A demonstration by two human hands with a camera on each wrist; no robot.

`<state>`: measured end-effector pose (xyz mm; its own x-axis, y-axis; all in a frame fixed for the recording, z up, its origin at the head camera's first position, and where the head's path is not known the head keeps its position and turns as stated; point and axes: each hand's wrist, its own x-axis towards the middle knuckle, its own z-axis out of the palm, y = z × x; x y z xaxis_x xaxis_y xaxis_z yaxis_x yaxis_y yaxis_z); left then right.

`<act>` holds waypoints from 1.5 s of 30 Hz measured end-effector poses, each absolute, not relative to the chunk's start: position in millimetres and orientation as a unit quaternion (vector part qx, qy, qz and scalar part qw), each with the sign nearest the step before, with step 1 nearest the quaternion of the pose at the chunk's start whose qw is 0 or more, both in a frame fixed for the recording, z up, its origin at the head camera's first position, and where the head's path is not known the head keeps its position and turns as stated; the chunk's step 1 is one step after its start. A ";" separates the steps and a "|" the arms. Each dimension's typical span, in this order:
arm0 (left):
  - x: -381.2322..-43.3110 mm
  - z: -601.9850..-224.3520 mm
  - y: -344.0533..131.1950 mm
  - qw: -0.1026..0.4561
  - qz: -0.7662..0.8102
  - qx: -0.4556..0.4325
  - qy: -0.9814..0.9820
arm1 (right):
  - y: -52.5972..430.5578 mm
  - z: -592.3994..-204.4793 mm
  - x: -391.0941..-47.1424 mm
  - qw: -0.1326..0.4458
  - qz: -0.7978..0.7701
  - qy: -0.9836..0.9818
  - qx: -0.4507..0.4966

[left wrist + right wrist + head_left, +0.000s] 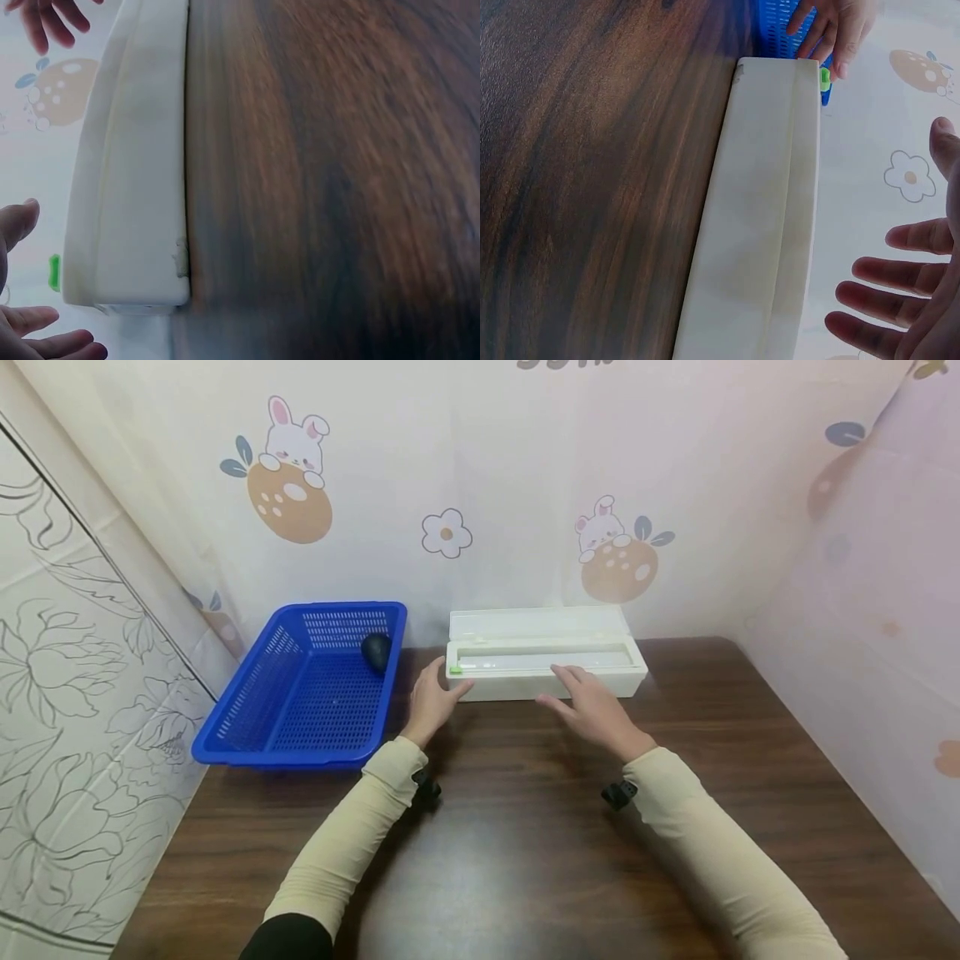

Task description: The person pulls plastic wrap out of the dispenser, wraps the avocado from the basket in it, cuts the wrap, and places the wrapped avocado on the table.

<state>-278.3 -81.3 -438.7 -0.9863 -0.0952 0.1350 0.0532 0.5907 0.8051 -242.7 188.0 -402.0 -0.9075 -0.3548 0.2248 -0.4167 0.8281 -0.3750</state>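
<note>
A long white plastic wrap dispenser (547, 685) stands at the back of the table, its lid (540, 623) raised. A small green slider (455, 670) shows at its left front corner. My left hand (433, 700) is at the dispenser's left end, thumb and fingers spread; whether it touches the end I cannot tell. Over the front right part hovers my right hand (596, 710), its fingers (889, 276) extended and apart, holding nothing. In the left wrist view the dispenser's front wall (142, 165) is seen close up.
Left of the dispenser is a blue perforated plastic basket (300, 758). Inside it, near the right wall, lies a dark, rounded, avocado-like thing (377, 652). A patterned curtain (510, 485) hangs behind the brown wooden table (510, 860).
</note>
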 end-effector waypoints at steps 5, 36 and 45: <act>-280.9 -442.5 -83.0 0.078 -0.451 0.008 -0.889 | 185.6 -405.0 -246.6 0.091 0.211 -0.949 0.214; -289.2 -446.6 -79.3 0.074 -0.460 0.015 -0.885 | 174.9 -409.5 -253.3 0.075 0.195 -0.955 0.211; -292.9 -444.8 -77.3 0.091 -0.446 0.007 -0.890 | 176.2 -409.3 -257.9 0.062 0.196 -0.958 0.199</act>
